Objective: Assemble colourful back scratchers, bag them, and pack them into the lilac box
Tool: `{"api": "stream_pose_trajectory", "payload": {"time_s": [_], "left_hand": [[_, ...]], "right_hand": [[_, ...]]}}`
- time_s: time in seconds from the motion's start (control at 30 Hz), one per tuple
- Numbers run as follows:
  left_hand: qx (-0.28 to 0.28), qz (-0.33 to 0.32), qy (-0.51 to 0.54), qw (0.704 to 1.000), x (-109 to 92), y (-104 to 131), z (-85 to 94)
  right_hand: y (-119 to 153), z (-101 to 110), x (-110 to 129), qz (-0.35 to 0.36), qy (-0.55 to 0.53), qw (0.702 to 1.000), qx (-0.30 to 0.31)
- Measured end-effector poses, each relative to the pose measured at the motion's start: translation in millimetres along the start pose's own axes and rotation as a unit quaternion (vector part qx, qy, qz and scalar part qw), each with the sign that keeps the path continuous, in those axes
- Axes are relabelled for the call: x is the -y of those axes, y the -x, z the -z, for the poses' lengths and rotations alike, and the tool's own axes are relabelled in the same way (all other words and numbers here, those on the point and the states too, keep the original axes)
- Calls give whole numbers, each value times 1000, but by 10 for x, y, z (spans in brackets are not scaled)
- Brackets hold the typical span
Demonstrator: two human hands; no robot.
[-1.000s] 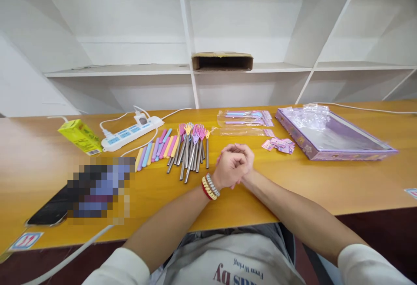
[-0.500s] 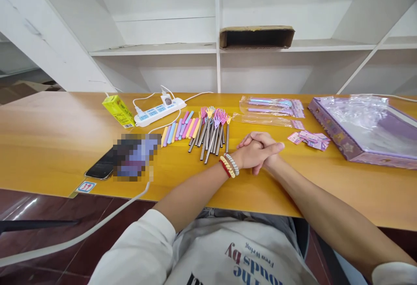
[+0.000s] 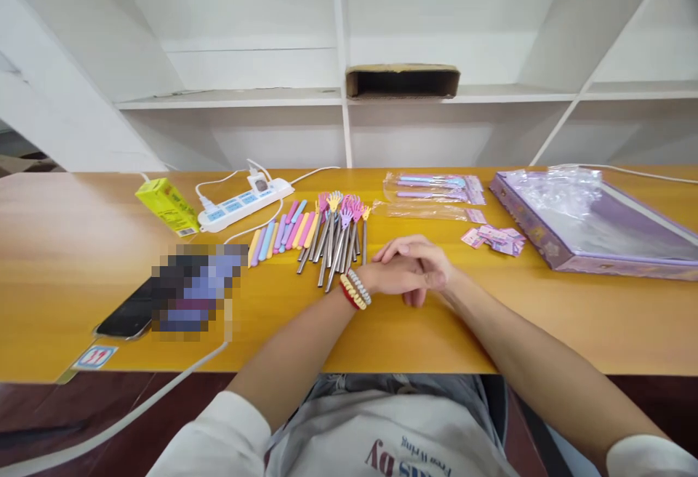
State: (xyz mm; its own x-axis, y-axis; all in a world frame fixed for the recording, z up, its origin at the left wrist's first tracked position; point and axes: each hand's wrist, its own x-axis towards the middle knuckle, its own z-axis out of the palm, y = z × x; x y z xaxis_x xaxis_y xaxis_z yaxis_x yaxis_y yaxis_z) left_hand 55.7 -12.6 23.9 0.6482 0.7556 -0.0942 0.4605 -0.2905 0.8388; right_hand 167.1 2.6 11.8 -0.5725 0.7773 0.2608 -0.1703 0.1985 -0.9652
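Observation:
My left hand [image 3: 393, 277], with beaded bracelets and a red band at its wrist, is clasped with my right hand [image 3: 433, 255] above the table. The right fingers lie over the left hand; the left fingers are partly hidden beneath. No object shows in either hand. Just left of them lies a pile of back scratchers [image 3: 339, 241], metal rods with pink, yellow and purple hand-shaped heads. Beside the pile is a row of pastel plastic handles [image 3: 281, 233]. Small printed cards [image 3: 499, 238] lie to the right of my hands.
Clear bags with packed back scratchers [image 3: 430, 187] lie behind my hands. At right is a purple tray box [image 3: 572, 261] with crumpled plastic [image 3: 567, 190]. At left are a power strip [image 3: 245, 206], a yellow box [image 3: 168, 206], a phone [image 3: 128, 311] and a white cable [image 3: 163, 390].
The camera view has shifted, moving the whole scene left and slightly down. My hands stay clasped, with the fingers a little rearranged. The things on the table have not visibly moved.

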Motion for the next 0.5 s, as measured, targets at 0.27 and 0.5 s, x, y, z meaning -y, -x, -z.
{"api": "stream_pose_trajectory", "payload": {"time_s": [0.27,0.5], "left_hand": [[-195,59,-147,968,11,-40,-222],[-216,-90,-80,969,127,-94,-116]], "right_hand": [[-115,-78,-263,13,-104,983,-152],[-187,89,-132,17,-145,943,-300]]}}
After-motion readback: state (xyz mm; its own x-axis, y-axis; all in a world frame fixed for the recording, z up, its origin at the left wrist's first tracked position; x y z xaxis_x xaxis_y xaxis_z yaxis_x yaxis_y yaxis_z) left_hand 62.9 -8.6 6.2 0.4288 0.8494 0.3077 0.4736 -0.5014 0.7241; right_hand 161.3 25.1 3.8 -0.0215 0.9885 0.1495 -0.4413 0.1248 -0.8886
